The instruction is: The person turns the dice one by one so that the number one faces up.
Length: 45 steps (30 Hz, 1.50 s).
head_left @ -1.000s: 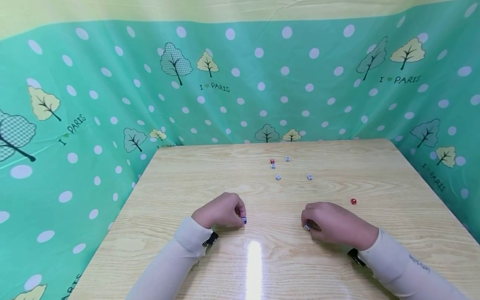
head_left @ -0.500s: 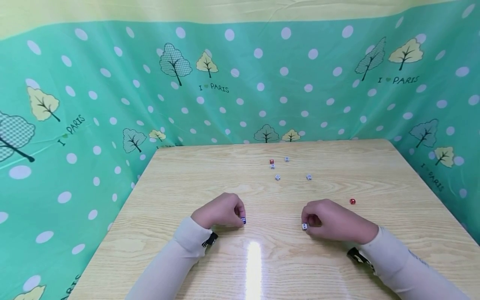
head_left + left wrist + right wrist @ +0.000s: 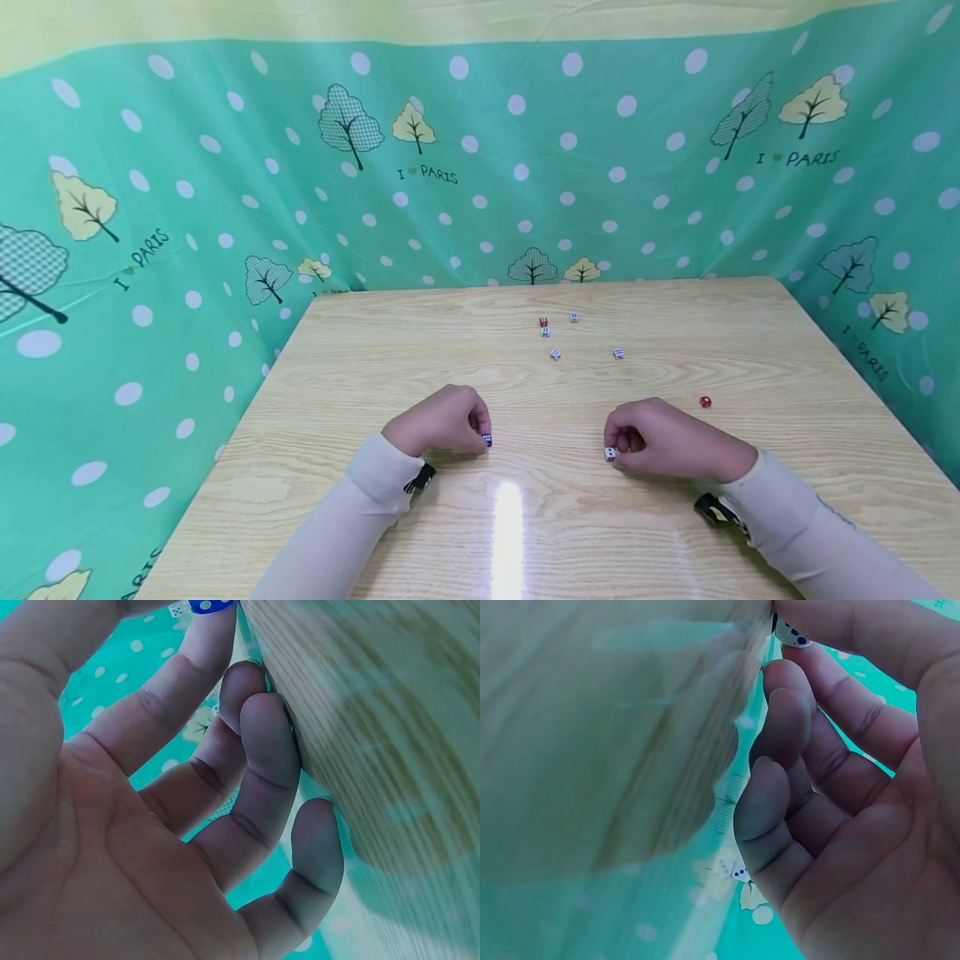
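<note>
My left hand [image 3: 442, 421] rests on the wooden table [image 3: 420, 350] with curled fingers and pinches a small blue die [image 3: 487, 439] at its fingertips; the left wrist view shows that blue die [image 3: 211, 605] at the tip of the index finger. My right hand [image 3: 660, 437] lies curled to the right and pinches a white die [image 3: 610, 454] against the table. In the right wrist view the white die [image 3: 791, 634] sits between thumb and index finger.
Several small dice lie farther back: a red one [image 3: 543, 322], white ones [image 3: 573, 317] [image 3: 556, 354] [image 3: 618, 353]. A red die [image 3: 705, 402] lies just beyond my right hand. A green dotted cloth [image 3: 225, 167] walls the table on three sides.
My right hand has shifted slightly and turned the white die at its fingertips. The left hand and the dice farther back have stayed put.
</note>
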Available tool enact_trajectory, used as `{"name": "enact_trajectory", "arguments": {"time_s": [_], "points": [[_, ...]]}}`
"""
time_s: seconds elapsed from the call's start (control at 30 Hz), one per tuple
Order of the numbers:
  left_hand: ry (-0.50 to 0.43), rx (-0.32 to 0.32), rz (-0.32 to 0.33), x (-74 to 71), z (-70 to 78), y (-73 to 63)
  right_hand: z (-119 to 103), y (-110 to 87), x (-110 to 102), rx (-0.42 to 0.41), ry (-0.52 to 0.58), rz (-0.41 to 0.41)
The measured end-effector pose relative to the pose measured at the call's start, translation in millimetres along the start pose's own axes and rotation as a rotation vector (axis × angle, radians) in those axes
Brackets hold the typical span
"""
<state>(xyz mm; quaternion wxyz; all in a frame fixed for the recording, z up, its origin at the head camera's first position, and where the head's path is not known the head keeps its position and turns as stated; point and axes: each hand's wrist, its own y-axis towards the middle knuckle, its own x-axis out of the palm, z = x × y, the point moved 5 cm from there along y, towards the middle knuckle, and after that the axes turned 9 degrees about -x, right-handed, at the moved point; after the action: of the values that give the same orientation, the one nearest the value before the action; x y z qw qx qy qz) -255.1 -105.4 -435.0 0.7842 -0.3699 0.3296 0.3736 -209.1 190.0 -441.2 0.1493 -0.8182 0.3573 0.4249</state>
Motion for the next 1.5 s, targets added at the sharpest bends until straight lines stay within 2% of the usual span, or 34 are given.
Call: {"name": "enact_trajectory", "arguments": {"time_s": [0.2,0.57,0.7,1.0,1.3,1.5], "points": [[-0.003,0.006,0.0,2.0,-2.4,0.9,-5.2,-1.5,-1.0,-0.024,-0.049,0.006],[0.007,0.008,0.005,1.6,-2.2,1.9,-22.8,1.2,4.0,-0.064,-0.304,0.032],[0.004,0.009,0.004,1.6,-2.2,1.7,-25.4,2.2,5.1,-0.084,-0.335,0.031],[-0.004,0.004,0.001,0.9,-2.5,2.0,-26.1,0.9,0.5,-0.072,-0.311,0.05],[-0.006,0.002,-0.003,1.7,-3.8,2.7,-15.1,0.3,-2.1,-0.064,-0.129,0.035],[-0.006,-0.003,-0.003,1.8,-3.5,2.3,-6.6,0.9,-2.0,-0.051,-0.047,0.013]]}}
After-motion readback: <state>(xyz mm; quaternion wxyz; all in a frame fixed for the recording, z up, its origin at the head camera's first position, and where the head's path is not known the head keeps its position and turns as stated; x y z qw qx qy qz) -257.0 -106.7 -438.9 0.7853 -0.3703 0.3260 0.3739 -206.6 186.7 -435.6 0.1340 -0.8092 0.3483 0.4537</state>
